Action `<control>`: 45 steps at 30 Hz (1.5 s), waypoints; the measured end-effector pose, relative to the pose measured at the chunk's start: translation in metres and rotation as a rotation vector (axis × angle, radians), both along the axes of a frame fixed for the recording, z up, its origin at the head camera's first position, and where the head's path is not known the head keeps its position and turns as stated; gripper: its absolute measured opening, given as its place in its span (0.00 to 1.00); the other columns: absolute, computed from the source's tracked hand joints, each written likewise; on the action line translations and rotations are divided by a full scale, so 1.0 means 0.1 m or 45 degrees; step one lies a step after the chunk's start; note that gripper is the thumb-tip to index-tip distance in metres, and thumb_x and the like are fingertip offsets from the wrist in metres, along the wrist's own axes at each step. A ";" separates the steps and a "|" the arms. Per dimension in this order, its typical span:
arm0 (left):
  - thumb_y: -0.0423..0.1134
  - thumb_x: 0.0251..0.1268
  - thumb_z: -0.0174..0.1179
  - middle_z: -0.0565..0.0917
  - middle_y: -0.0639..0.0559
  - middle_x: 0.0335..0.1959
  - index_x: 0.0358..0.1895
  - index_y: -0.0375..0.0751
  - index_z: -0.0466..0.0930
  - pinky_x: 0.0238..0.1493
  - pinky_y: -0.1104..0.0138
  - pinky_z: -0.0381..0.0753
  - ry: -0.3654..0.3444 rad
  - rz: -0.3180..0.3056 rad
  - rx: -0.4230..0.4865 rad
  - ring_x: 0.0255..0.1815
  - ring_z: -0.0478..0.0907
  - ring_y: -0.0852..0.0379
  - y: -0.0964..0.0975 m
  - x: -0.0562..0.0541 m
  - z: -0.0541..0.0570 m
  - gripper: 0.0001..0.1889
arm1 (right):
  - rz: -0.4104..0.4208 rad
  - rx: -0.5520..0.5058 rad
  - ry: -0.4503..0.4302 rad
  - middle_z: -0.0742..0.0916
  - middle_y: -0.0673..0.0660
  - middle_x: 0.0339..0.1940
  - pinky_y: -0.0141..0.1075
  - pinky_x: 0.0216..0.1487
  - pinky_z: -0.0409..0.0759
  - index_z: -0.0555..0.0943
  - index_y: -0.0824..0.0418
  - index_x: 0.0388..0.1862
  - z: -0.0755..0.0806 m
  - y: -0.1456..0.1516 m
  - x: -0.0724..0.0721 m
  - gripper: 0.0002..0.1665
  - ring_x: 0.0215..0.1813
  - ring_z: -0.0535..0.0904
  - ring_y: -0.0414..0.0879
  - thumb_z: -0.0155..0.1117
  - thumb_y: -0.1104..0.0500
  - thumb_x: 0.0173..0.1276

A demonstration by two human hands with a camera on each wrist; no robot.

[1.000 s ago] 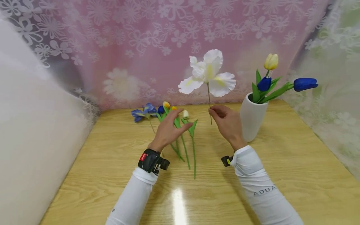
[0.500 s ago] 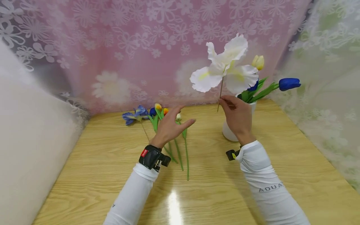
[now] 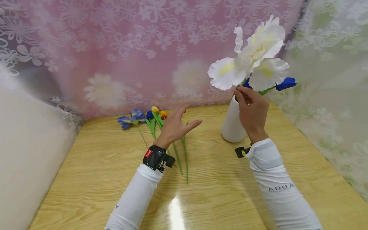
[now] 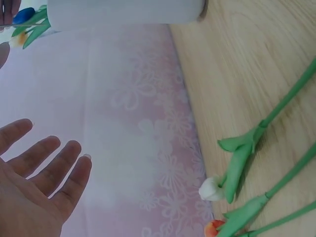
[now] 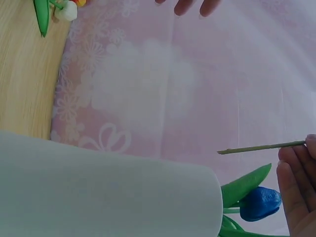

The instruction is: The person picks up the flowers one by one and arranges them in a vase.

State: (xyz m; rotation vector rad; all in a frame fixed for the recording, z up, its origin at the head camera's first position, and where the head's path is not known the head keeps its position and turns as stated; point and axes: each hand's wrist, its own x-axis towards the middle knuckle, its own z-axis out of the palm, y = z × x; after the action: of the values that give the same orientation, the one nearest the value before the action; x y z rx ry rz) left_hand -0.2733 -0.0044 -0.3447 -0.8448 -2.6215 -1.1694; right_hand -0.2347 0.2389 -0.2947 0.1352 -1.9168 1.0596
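My right hand [image 3: 254,111] pinches the thin stem of a large white artificial iris [image 3: 227,73] with yellow streaks. Its bare stem end [image 5: 227,151] sticks out past the fingers, just beyond the mouth of the white vase [image 3: 233,126] in the right wrist view. Inside the vase stand tulips, among them a blue tulip [image 5: 260,203]; the iris petals cover part of them in the head view. My left hand [image 3: 173,127] hovers over the flowers on the table, fingers spread and holding nothing. Beneath it lies a white tulip [image 4: 212,189], its head hidden by the hand in the head view.
On the wooden table [image 3: 212,191] left of the vase lie a blue-violet iris [image 3: 130,118], a dark blue tulip [image 3: 149,115] and orange-yellow tulips [image 3: 155,110]. A pink floral curtain [image 3: 129,48] hangs behind, and a pale cloth stands at each side.
My right hand has carried the white iris rightward to the vase mouth, and the iris now tilts more. My left hand stays open over the lying flowers. The head view has turned rightward.
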 end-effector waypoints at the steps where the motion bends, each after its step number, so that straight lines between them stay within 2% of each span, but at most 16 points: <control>1: 0.69 0.59 0.55 0.65 0.53 0.69 0.73 0.58 0.60 0.54 0.52 0.73 0.002 -0.001 0.001 0.65 0.67 0.53 0.01 0.00 0.01 0.40 | -0.010 0.002 0.008 0.88 0.55 0.38 0.21 0.39 0.76 0.87 0.65 0.44 0.01 0.00 0.00 0.13 0.34 0.78 0.26 0.65 0.58 0.67; 11: 0.71 0.57 0.54 0.65 0.54 0.69 0.73 0.59 0.60 0.53 0.51 0.74 -0.011 -0.007 0.004 0.65 0.67 0.54 0.08 -0.01 0.02 0.41 | -0.063 0.016 0.024 0.88 0.56 0.38 0.23 0.43 0.77 0.87 0.66 0.42 0.02 0.06 0.01 0.13 0.38 0.85 0.47 0.65 0.57 0.67; 15: 0.70 0.58 0.55 0.64 0.55 0.70 0.73 0.58 0.60 0.53 0.51 0.74 -0.008 -0.027 0.018 0.64 0.67 0.55 0.10 -0.02 0.00 0.41 | -0.067 0.015 0.012 0.88 0.57 0.39 0.23 0.44 0.77 0.87 0.66 0.43 0.00 0.10 -0.01 0.13 0.39 0.85 0.50 0.65 0.57 0.67; 18: 0.70 0.57 0.56 0.63 0.55 0.70 0.73 0.58 0.60 0.53 0.52 0.74 -0.009 -0.034 0.023 0.64 0.67 0.55 0.12 -0.02 -0.02 0.41 | -0.102 0.028 -0.071 0.88 0.57 0.39 0.22 0.42 0.76 0.87 0.65 0.44 -0.03 0.14 -0.02 0.15 0.38 0.84 0.48 0.63 0.55 0.68; 20: 0.70 0.57 0.56 0.63 0.55 0.70 0.73 0.58 0.59 0.54 0.52 0.73 -0.018 -0.039 0.022 0.65 0.66 0.55 0.13 -0.01 -0.04 0.42 | -0.137 0.041 -0.145 0.88 0.56 0.40 0.26 0.41 0.77 0.87 0.64 0.45 -0.06 0.16 -0.03 0.16 0.37 0.84 0.48 0.63 0.54 0.69; 24: 0.71 0.56 0.55 0.64 0.54 0.70 0.73 0.58 0.59 0.57 0.51 0.72 -0.044 -0.029 0.004 0.66 0.65 0.54 0.14 0.00 -0.08 0.42 | -0.229 0.076 -0.270 0.88 0.56 0.40 0.41 0.41 0.80 0.87 0.60 0.47 -0.10 0.20 -0.03 0.18 0.38 0.84 0.49 0.62 0.49 0.69; 26: 0.71 0.56 0.55 0.64 0.54 0.70 0.73 0.58 0.59 0.58 0.51 0.70 -0.047 -0.026 -0.005 0.67 0.64 0.54 0.15 0.00 -0.11 0.42 | -0.254 0.082 -0.294 0.88 0.57 0.40 0.46 0.41 0.79 0.87 0.58 0.47 -0.10 0.21 -0.03 0.18 0.39 0.84 0.50 0.62 0.48 0.69; 28: 0.71 0.57 0.55 0.63 0.54 0.70 0.73 0.58 0.60 0.59 0.51 0.70 -0.044 -0.028 -0.007 0.67 0.64 0.53 0.15 0.01 -0.12 0.42 | -0.262 0.094 -0.279 0.88 0.57 0.40 0.48 0.41 0.79 0.87 0.58 0.47 -0.10 0.23 -0.02 0.18 0.40 0.85 0.51 0.61 0.48 0.69; 30: 0.70 0.57 0.55 0.63 0.54 0.70 0.73 0.58 0.60 0.59 0.52 0.70 -0.041 -0.029 -0.006 0.67 0.64 0.54 0.14 0.01 -0.14 0.41 | -0.257 0.101 -0.231 0.88 0.57 0.40 0.45 0.42 0.80 0.87 0.60 0.47 -0.09 0.24 -0.02 0.18 0.40 0.85 0.51 0.62 0.49 0.69; 34: 0.69 0.58 0.56 0.64 0.55 0.70 0.72 0.58 0.60 0.56 0.53 0.72 -0.034 -0.025 -0.005 0.65 0.66 0.54 0.14 0.00 -0.16 0.40 | -0.245 0.090 -0.117 0.88 0.58 0.38 0.29 0.41 0.78 0.87 0.63 0.44 -0.06 0.27 0.00 0.16 0.38 0.85 0.50 0.63 0.52 0.69; 36: 0.68 0.58 0.56 0.65 0.55 0.69 0.72 0.57 0.61 0.54 0.52 0.74 -0.029 -0.025 -0.002 0.65 0.66 0.54 0.14 -0.01 -0.17 0.40 | -0.234 0.079 -0.110 0.88 0.57 0.38 0.21 0.39 0.73 0.87 0.63 0.44 -0.06 0.28 0.01 0.16 0.38 0.85 0.49 0.64 0.52 0.68; 38: 0.68 0.58 0.56 0.65 0.55 0.69 0.72 0.57 0.61 0.52 0.54 0.75 -0.022 -0.027 -0.001 0.64 0.67 0.55 0.15 -0.01 -0.18 0.40 | -0.224 0.075 -0.114 0.88 0.57 0.38 0.20 0.39 0.72 0.87 0.64 0.43 -0.05 0.28 0.00 0.17 0.37 0.85 0.50 0.64 0.52 0.68; 40: 0.68 0.58 0.56 0.65 0.55 0.69 0.72 0.57 0.61 0.51 0.55 0.75 -0.022 -0.032 0.002 0.64 0.67 0.55 0.15 -0.02 -0.19 0.40 | -0.223 0.081 -0.139 0.88 0.58 0.37 0.23 0.39 0.74 0.87 0.64 0.43 -0.06 0.28 0.00 0.17 0.37 0.85 0.49 0.64 0.51 0.68; 45: 0.70 0.58 0.55 0.65 0.55 0.69 0.72 0.56 0.61 0.51 0.55 0.75 -0.039 -0.031 -0.002 0.63 0.68 0.54 0.16 -0.02 -0.24 0.41 | -0.233 0.092 -0.205 0.88 0.59 0.36 0.42 0.39 0.78 0.87 0.63 0.43 -0.09 0.29 0.00 0.17 0.36 0.84 0.51 0.64 0.50 0.68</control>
State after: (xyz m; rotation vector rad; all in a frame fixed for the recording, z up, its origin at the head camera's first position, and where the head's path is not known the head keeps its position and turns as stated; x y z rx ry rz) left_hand -0.2754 0.0112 -0.3682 -0.8680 -2.6437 -1.1957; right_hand -0.2352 0.2675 -0.3036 -0.0868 -2.0692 0.9015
